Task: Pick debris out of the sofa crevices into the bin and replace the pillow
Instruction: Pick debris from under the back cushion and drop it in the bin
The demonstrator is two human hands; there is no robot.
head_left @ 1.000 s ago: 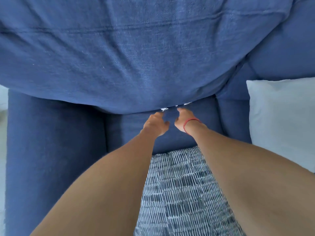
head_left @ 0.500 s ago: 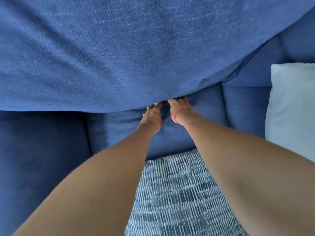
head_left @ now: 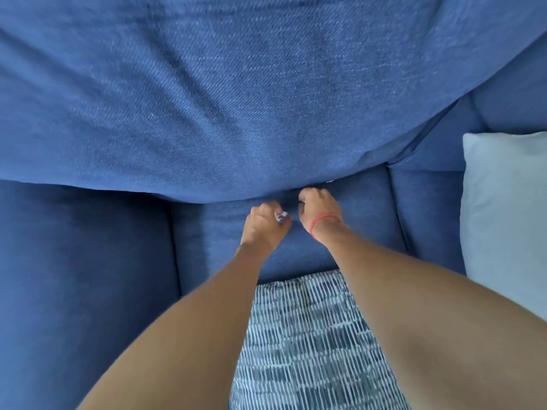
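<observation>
Left hand (head_left: 263, 224) withdrawn from crevice, clutching debris (head_left: 281, 216).

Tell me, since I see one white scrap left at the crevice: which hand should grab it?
Probably the right hand: its knuckles sit just below the white scrap at the back cushion's edge. The left hand is farther away and already pinches debris.

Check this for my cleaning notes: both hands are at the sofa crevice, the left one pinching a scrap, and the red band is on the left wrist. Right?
Not quite. The head view shows the red band on the right hand's wrist; the left hand does pinch a scrap at the sofa crevice.
</observation>
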